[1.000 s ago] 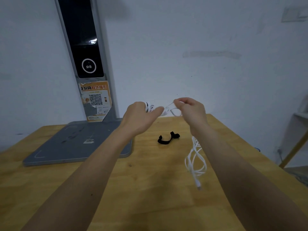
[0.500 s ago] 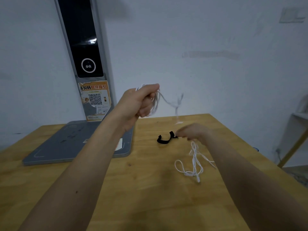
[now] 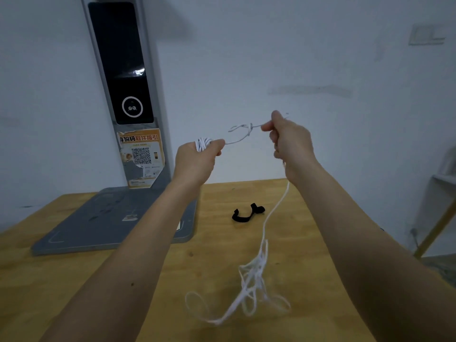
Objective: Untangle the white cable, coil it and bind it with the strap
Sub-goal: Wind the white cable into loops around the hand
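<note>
The table [image 3: 74,280] carries a grey stand [image 3: 106,218] at the back left and, further right, the black strap [image 3: 247,213], which lies untouched and well apart from both hands. The cable [image 3: 251,282] now trails down from the right hand to a loose tangle on the table in front; half a second ago that tangle lay nearer the strap, and the right hand was low over it. That hand [image 3: 291,141] has risen to the level of the left one and pinches the cable between thumb and curled fingers, a blurred small loop or knot hanging in the short span between the hands. The left hand [image 3: 197,159] has dropped slightly and grips a small bundle of finished turns in its fist, the white loops showing above the knuckles.

By my reading, the coil is started but most of the length is not yet wound, and the span between the hands looks snagged. The tangle on the table probably needs shaking out before further turns go on, and the strap comes last.
</note>
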